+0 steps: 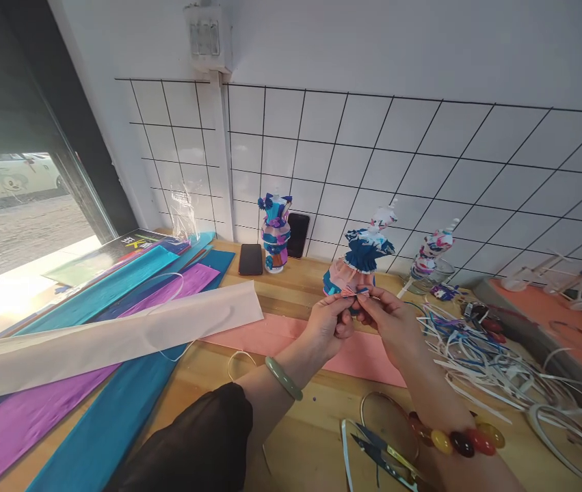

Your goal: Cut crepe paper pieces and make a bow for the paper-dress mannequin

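Note:
A small pleated piece of pink and blue paper, bow-like in shape, is pinched between my two hands above the table. My left hand grips its left side, thumb and index finger together, with the other fingers curled. On the right side, the thumb and fingertips of my right hand close on it. Just behind my hands stands a figure in a ruffled dress of pink and dark blue paper; its base is partly hidden, and I cannot tell whether my fingers touch it. Under my hands runs a flat pink paper strip.
Long crepe paper strips in cream, purple and teal cover the left side. Yellow-handled snips lie in front. Tangled thin strips heap at right. Another paper-dressed figure and two phones are near the gridded wall.

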A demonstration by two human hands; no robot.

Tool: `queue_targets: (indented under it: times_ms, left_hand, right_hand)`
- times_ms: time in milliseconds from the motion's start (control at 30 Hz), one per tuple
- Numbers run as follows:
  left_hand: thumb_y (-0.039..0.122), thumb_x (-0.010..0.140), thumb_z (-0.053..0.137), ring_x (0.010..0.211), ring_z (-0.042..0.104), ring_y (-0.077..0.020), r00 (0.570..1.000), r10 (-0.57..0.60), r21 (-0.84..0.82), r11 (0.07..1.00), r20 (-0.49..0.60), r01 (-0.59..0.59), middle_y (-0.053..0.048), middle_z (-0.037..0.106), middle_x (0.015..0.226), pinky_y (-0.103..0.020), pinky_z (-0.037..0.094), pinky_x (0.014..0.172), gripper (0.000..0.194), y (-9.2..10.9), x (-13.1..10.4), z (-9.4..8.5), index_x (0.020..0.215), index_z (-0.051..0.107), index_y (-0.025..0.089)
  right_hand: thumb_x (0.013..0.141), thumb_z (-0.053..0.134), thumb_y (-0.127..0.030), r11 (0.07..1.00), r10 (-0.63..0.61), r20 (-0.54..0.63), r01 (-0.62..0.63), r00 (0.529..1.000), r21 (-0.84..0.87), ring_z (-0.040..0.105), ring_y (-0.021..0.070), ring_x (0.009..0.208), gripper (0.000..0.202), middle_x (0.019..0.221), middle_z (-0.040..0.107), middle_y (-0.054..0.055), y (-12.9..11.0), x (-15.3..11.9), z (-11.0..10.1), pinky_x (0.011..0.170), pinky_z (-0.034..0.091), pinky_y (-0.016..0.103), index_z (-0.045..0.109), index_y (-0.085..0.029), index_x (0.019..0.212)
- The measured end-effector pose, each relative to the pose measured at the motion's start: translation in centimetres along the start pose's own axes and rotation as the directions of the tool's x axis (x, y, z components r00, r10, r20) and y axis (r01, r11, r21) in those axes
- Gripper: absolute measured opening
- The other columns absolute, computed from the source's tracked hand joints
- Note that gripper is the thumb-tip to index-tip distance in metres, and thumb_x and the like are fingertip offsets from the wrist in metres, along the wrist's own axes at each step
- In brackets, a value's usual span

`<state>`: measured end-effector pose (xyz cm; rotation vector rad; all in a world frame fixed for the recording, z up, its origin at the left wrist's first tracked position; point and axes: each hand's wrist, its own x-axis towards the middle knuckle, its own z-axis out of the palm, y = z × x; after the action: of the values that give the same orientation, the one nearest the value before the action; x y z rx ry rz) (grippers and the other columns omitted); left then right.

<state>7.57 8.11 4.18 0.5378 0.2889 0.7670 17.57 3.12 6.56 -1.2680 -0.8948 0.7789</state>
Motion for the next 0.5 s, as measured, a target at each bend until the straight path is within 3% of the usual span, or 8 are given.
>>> queue_targets:
  times_ms: [500]
  left_hand:
    - [0.024, 0.061, 0.072, 0.031, 0.025, 0.0, 0.999, 0.012, 0.009, 1.0, 0.03, -0.012, 0.007, 0.043, 0.039, -0.017, 0.009, 0.034, 0.025, -0.07, -0.28, 0.17, 0.069, 0.052, 0.012]
  right_hand:
    - [0.06, 0.076, -0.036, 0.998, -0.045, -0.081, 0.048, 0.996, 0.036, 0.053, 0.009, 0.044, 0.035, 0.056, 0.064, -0.004, 0.35, 0.23, 0.43, 0.048, 0.044, 0.023, 0.06, -0.02, 0.085]
